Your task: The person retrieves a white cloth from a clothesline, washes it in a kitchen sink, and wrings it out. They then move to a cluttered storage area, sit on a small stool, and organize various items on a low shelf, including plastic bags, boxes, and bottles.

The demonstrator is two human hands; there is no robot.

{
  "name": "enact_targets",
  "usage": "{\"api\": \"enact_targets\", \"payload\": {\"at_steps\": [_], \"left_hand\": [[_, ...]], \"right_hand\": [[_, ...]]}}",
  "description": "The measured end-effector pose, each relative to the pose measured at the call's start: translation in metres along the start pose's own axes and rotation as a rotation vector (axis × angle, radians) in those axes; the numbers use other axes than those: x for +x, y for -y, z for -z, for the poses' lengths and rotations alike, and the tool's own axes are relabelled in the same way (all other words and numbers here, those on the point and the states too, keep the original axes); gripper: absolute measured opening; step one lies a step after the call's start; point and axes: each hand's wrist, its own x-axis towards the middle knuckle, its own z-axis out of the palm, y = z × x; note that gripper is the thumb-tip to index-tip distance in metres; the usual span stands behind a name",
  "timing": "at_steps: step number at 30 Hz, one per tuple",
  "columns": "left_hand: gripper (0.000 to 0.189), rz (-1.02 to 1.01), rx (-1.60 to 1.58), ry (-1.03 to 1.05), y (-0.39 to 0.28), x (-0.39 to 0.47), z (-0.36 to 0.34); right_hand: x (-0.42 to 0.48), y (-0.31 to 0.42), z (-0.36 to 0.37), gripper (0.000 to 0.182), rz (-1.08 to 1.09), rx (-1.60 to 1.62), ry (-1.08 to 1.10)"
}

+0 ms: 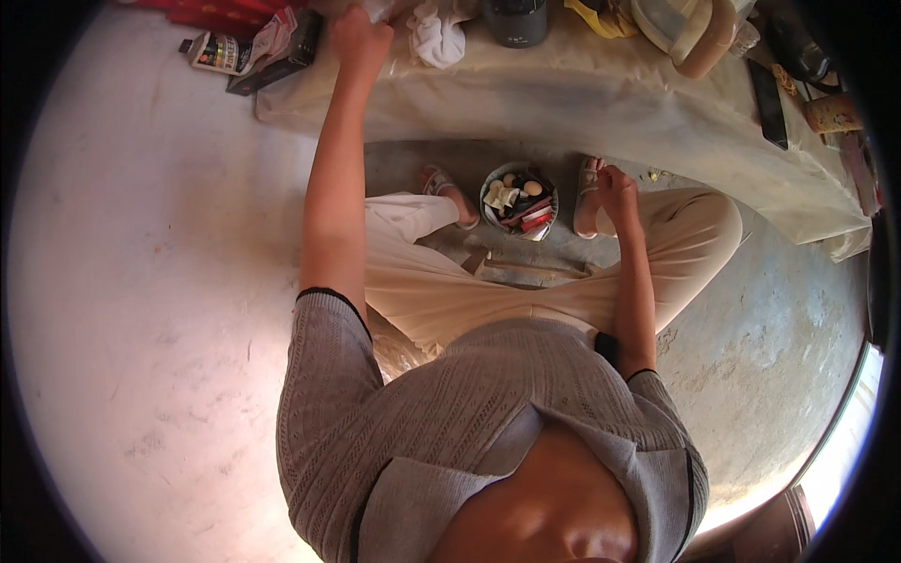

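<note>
At the top of the view my left hand reaches over the table, its fingers closed on what looks like clear plastic film. The picture's edge cuts off most of that film. Just right of this hand lies a crumpled white cloth. My right hand hangs low by my right knee, above a sandalled foot. Its fingers are curled in and nothing shows in them. Between my feet stands a round waste bin holding eggshells, crumpled paper and a red packet.
A plastic cover drapes the table. On it are a dark cylindrical container, yellow plastic, a smartphone and a patterned cylinder. A tube and black box sit at the left corner, beside a pale wall.
</note>
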Motion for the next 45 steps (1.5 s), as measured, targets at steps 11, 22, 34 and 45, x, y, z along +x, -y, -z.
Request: {"api": "enact_targets", "payload": {"at_steps": [11, 22, 34, 45], "left_hand": [[0.032, 0.063, -0.094, -0.009, 0.006, -0.006, 0.013], [0.027, 0.18, -0.157, -0.086, -0.024, -0.015, 0.042], [0.03, 0.386, -0.923, 0.095, -0.007, -0.072, 0.094], [0.038, 0.079, -0.53, 0.905, -0.059, -0.249, -0.007]], "right_hand": [[0.003, 0.0, -0.007, 0.016, 0.049, -0.048, 0.054], [-0.002, -0.015, -0.012, 0.014, 0.06, -0.005, 0.104], [0.003, -0.02, -0.012, 0.039, -0.045, -0.24, 0.202], [-0.008, -0.038, -0.053, 0.015, 0.619, -0.651, 0.083]]}}
